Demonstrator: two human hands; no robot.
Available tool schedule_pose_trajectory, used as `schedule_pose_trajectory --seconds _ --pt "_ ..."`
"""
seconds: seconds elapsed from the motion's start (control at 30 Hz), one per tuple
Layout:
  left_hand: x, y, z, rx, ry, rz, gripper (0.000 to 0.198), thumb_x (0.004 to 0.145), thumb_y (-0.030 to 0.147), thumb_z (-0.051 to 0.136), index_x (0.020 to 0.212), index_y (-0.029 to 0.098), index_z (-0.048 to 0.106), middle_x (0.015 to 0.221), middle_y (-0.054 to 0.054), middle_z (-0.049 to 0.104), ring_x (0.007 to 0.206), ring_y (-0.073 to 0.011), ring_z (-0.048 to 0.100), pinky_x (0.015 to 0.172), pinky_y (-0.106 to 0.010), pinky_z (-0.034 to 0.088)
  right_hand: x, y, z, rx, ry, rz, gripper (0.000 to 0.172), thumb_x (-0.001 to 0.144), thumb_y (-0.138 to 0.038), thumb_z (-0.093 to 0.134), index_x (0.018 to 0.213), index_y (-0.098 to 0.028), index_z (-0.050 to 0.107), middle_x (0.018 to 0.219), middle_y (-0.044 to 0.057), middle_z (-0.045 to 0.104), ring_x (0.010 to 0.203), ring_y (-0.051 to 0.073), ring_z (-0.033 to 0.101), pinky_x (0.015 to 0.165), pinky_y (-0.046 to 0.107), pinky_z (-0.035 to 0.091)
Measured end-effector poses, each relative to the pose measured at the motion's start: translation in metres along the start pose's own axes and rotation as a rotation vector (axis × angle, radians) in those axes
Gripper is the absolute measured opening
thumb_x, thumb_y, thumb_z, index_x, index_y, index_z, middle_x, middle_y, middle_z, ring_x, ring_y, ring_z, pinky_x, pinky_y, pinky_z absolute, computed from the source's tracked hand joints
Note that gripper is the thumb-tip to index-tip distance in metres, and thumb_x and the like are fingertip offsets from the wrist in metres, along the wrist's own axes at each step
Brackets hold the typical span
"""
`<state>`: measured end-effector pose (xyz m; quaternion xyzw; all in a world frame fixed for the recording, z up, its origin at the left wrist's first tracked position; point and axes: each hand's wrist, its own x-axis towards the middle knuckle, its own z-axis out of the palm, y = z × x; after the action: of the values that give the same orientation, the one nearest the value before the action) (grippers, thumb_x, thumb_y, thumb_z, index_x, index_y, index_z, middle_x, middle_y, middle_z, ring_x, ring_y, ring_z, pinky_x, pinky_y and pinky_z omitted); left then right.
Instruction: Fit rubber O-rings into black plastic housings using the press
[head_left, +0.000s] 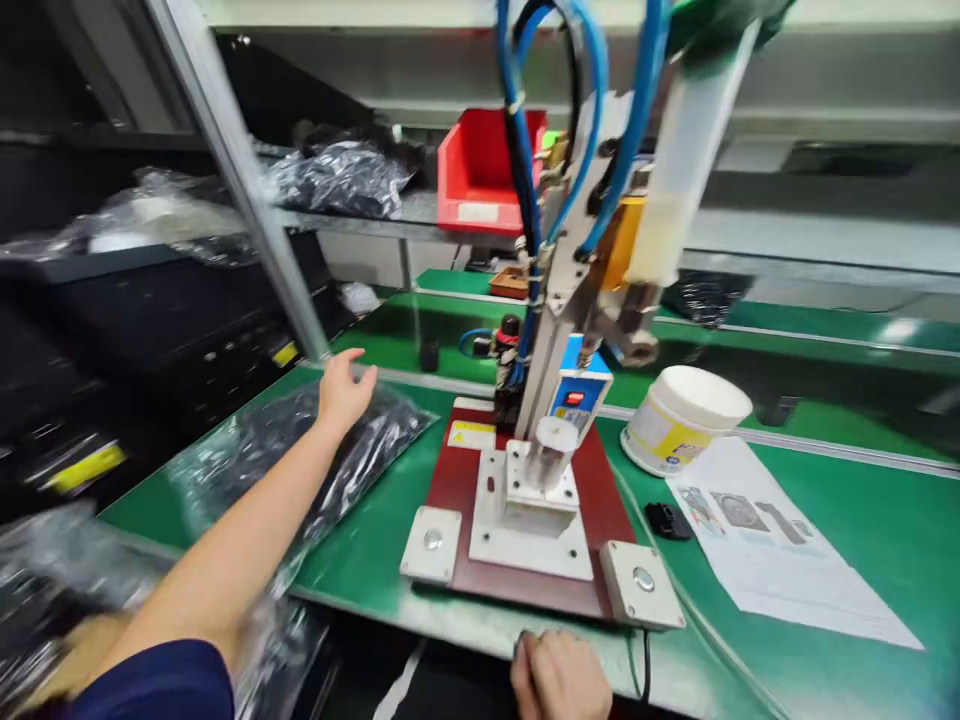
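My left hand [346,390] is stretched out over a clear plastic bag [300,440] with dark contents, on the left of the bench. Its thumb and forefinger are apart, and nothing shows between them. My right hand [566,675] is curled closed at the bench's front edge, just below the press. Something dark shows by its thumb, too small to name. The bench press [540,520] stands on a dark red base, with a round metal fixture [553,452] and two boxes with push buttons, the left box [432,545] and the right box [642,585].
A white tub [684,420], a small black part [667,521] and a printed sheet [787,550] lie right of the press. Blue hoses [600,120] hang above it. A red bin [480,170] sits on the shelf. Black crates [150,340] and a metal post [240,170] stand left.
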<state>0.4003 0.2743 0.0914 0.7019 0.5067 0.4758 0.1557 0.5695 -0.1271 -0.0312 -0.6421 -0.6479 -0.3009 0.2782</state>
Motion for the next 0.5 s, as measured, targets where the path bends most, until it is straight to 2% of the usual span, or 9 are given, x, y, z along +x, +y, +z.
schedule_pose_trajectory --seconds 0.07,0.13,0.2,0.23,0.3,0.37,0.43,0.5 --pt "-0.05 -0.035 -0.076 0.136 0.161 0.016 0.039 0.086 0.033 0.057 0.122 0.019 0.053 0.128 -0.007 0.053 0.118 -0.0205 0.05 0.098 -0.033 0.045 -0.003 0.0 0.001 -0.006 0.006 -0.035 0.014 0.08 -0.013 0.06 0.07 -0.024 0.062 0.049 -0.002 0.051 0.044 0.016 0.048 0.045 0.033 0.036" --pt "-0.114 -0.072 -0.149 0.319 0.325 -0.066 0.036 0.088 0.036 0.049 0.117 0.016 0.052 0.121 -0.01 0.055 0.115 -0.0224 0.052 0.098 -0.037 0.045 -0.004 0.002 0.003 -0.008 0.022 -0.06 0.014 0.083 -0.017 0.061 0.069 -0.021 0.06 0.05 -0.002 0.051 0.046 0.014 0.048 0.049 0.032 0.034" --pt "-0.183 -0.101 -0.207 0.468 0.385 -0.228 0.032 0.089 0.035 0.043 0.108 0.012 0.053 0.105 -0.012 0.059 0.102 -0.0257 0.057 0.092 -0.045 0.048 -0.003 0.004 0.005 0.019 0.02 -0.087 0.013 0.084 -0.019 0.063 0.072 -0.018 0.061 0.051 -0.002 0.052 0.048 0.013 0.047 0.053 0.031 0.032" --pt "-0.217 -0.113 -0.227 0.508 0.362 -0.301 0.029 0.088 0.034 0.041 0.102 0.012 0.054 0.095 -0.011 0.06 0.093 -0.0263 0.06 0.087 -0.047 0.05 -0.002 0.005 0.006 0.028 0.015 -0.098 0.012 0.085 -0.02 0.063 0.073 -0.018 0.062 0.051 -0.002 0.052 0.049 0.013 0.046 0.054 0.03 0.032" --pt "-0.274 -0.128 -0.247 0.538 0.227 -0.382 0.024 0.086 0.035 0.044 0.09 0.016 0.057 0.081 -0.007 0.062 0.078 -0.0242 0.062 0.078 -0.042 0.053 -0.002 0.006 0.007 0.031 0.025 -0.113 0.013 0.086 -0.022 0.061 0.075 -0.017 0.063 0.05 -0.002 0.053 0.049 0.013 0.046 0.055 0.03 0.032" --pt "-0.31 -0.138 -0.246 0.527 0.034 -0.394 0.022 0.082 0.039 0.052 0.086 0.019 0.061 0.083 -0.005 0.065 0.08 -0.0228 0.064 0.079 -0.035 0.053 -0.001 0.006 0.006 0.019 0.043 -0.121 0.014 0.086 -0.022 0.062 0.074 -0.017 0.064 0.05 -0.002 0.053 0.05 0.013 0.046 0.055 0.029 0.032" --pt "-0.32 -0.146 -0.236 0.529 -0.116 -0.39 0.026 0.078 0.041 0.059 0.094 0.021 0.063 0.1 -0.006 0.067 0.096 -0.0237 0.064 0.089 -0.032 0.05 -0.001 0.005 0.005 0.011 0.063 -0.125 0.013 0.085 -0.021 0.063 0.072 -0.017 0.064 0.051 -0.002 0.053 0.05 0.013 0.047 0.055 0.029 0.032" --pt "-0.31 -0.155 -0.225 0.56 -0.204 -0.415 0.035 0.079 0.042 0.059 0.107 0.021 0.063 0.116 -0.008 0.064 0.111 -0.0259 0.059 0.098 -0.033 0.044 0.0 0.003 0.004 0.008 0.069 -0.117 0.012 0.083 -0.02 0.065 0.071 -0.017 0.063 0.051 -0.002 0.053 0.05 0.013 0.047 0.055 0.028 0.033"
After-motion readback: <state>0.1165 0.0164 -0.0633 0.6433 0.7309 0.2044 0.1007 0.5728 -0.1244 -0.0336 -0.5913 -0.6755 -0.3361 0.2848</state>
